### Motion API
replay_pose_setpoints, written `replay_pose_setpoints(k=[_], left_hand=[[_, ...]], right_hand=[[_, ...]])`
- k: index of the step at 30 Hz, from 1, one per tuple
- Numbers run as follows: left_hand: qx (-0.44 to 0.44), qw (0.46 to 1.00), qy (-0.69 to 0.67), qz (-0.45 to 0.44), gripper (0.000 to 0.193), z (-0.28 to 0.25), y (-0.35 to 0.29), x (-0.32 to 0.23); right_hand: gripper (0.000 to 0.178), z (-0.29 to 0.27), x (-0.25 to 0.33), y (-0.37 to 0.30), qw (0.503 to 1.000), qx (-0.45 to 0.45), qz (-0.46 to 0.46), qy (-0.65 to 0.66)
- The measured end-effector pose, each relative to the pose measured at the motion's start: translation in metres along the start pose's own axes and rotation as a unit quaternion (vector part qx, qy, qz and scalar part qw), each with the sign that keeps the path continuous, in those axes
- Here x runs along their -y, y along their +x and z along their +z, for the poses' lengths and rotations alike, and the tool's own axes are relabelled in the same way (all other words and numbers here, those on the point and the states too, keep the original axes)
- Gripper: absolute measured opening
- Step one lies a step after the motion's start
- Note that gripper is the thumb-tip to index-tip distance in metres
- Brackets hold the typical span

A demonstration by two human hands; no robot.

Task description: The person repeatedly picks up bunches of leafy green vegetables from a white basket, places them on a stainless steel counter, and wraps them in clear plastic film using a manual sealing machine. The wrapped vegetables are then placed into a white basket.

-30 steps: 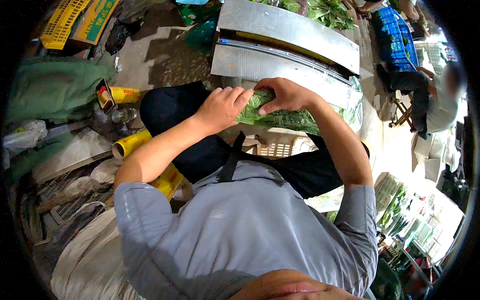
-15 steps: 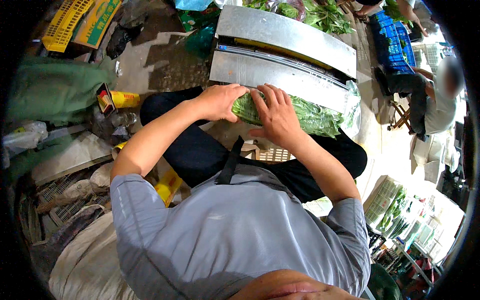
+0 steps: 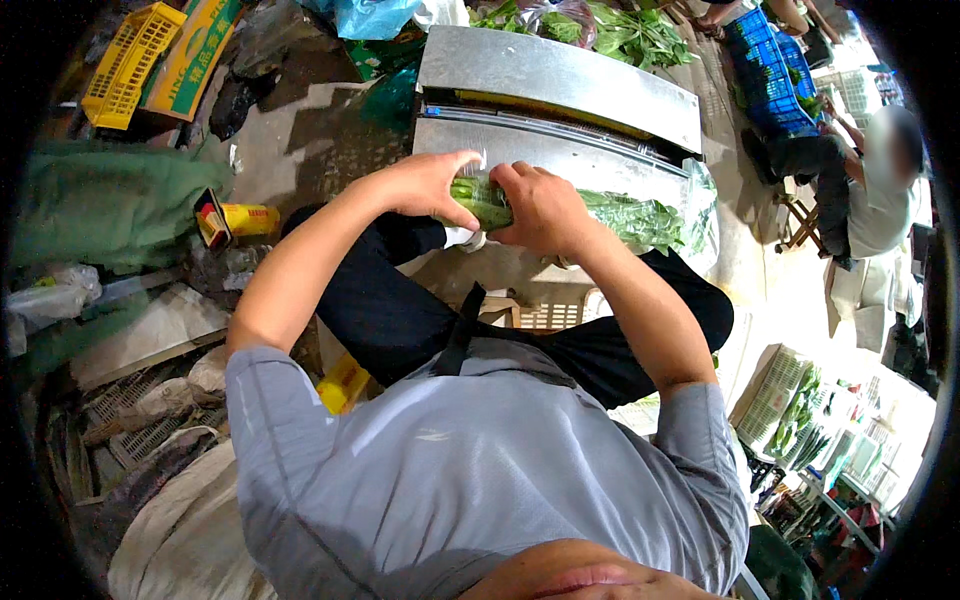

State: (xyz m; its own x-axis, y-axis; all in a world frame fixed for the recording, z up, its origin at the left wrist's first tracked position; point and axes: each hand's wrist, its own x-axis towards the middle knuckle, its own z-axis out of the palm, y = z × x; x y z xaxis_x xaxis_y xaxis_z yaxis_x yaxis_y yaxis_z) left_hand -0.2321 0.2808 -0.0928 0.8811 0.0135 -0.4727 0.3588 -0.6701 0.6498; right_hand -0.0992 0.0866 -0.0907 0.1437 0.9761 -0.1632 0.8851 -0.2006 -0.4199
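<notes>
A long bundle of green leafy vegetables [image 3: 635, 220] in clear plastic film lies crosswise in front of me, along the near edge of a metal film-wrapping machine [image 3: 560, 75]. At the bundle's left end my left hand [image 3: 425, 190] grips it, the thumb on the near side and the fingers on the far side. Closer to the middle, my right hand [image 3: 542, 207] is closed over the bundle from above, its fingers curled. Loose film bunches at the bundle's right end. The undersides of both hands are hidden.
Loose leafy greens [image 3: 640, 35] lie beyond the machine. A yellow crate [image 3: 130, 65] and a blue bag [image 3: 375, 15] are at the far left. On the right, a person [image 3: 880, 190] sits by a blue crate [image 3: 768, 75]. A small yellow box [image 3: 250, 219] stands left of my knee.
My right hand has gone from spread fingers to curled around the bundle. Both hands and the bundle have shifted slightly left, and the left hand's thumb and fingers stand wider apart.
</notes>
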Motion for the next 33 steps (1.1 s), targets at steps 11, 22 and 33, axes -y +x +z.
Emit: replay_pose_setpoints(k=[11,22,33], left_hand=[[-0.378,0.894,0.21,0.12,0.095,0.086,-0.019,-0.019],[-0.407,0.889,0.189,0.092,0.08,0.086,0.006,-0.008],[-0.425,0.871,0.238,0.059,0.078,0.105,0.005,0.001]], right_hand=[[0.068,-0.024,-0.033,0.057,0.987,0.111,0.012,0.118],[0.024,-0.029,-0.05,0.126,0.996,-0.032,-0.08,0.018],[0.019,-0.002,-0.003,0.187,0.991,0.0,-0.097,-0.095]])
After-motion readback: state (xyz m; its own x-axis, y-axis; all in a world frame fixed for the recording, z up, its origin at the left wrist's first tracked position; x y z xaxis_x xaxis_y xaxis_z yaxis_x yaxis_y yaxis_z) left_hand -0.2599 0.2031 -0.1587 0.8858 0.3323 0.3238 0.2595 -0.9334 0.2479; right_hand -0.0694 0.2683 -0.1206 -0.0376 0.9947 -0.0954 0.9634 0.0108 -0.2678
